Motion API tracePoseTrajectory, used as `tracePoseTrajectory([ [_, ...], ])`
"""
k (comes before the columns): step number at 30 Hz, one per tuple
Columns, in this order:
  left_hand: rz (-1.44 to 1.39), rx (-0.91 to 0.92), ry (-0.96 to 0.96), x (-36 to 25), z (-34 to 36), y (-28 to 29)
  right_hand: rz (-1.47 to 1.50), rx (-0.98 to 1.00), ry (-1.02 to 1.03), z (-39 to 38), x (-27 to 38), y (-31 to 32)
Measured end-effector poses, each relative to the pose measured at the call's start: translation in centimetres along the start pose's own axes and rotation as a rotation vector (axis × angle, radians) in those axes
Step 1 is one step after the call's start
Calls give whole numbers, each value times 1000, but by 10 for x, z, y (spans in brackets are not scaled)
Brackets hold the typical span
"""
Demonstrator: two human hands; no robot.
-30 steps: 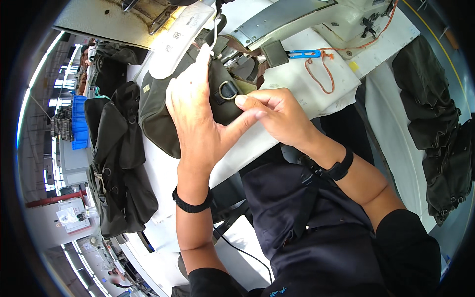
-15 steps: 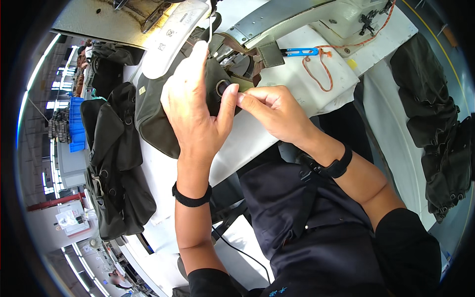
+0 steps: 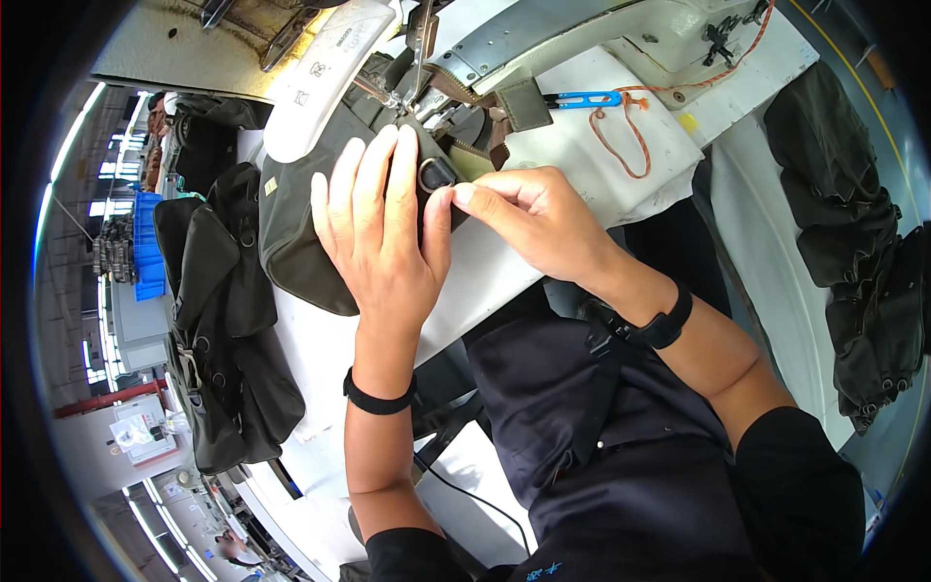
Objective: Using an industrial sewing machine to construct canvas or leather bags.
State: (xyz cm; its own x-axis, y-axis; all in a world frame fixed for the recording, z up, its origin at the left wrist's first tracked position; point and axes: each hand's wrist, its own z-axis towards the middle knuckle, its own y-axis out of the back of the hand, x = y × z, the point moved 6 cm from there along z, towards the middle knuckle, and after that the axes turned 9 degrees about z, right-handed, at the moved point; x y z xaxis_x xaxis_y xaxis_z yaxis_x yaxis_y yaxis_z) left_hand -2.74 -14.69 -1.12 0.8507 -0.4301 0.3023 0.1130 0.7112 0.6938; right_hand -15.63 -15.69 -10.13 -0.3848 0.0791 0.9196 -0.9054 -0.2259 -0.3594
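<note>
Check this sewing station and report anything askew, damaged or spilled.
Nothing stands out. The left hand lies flat on the dark bag under the machine, and the right hand pinches at its black ring. The blue tool with orange cord lies loose on the table.

Bag (image 3: 301, 242) under hand (image 3: 383, 233) (left).

My left hand (image 3: 380, 233) lies flat, palm down, fingers together and stretched away from me. My right hand (image 3: 531, 221) curls beside it, thumb and forefinger pinched near the left thumb (a dark band on each wrist).
</note>
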Motion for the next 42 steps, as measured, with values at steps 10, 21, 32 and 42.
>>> tracePoseTrajectory([
  [10, -528, 162, 41, 39, 16, 5, -78, -62, 166, 5, 60, -42],
  [21, -325, 138, 78, 16, 6, 3, -106, -72, 130, -5, 47, -18],
  [32, -398, 106, 154, 16, 9, -1, -53, -34, 41, 2, 37, -8],
  [42, -413, 28, 164, 25, 16, -17, -2, -65, 173, 29, 37, -6],
])
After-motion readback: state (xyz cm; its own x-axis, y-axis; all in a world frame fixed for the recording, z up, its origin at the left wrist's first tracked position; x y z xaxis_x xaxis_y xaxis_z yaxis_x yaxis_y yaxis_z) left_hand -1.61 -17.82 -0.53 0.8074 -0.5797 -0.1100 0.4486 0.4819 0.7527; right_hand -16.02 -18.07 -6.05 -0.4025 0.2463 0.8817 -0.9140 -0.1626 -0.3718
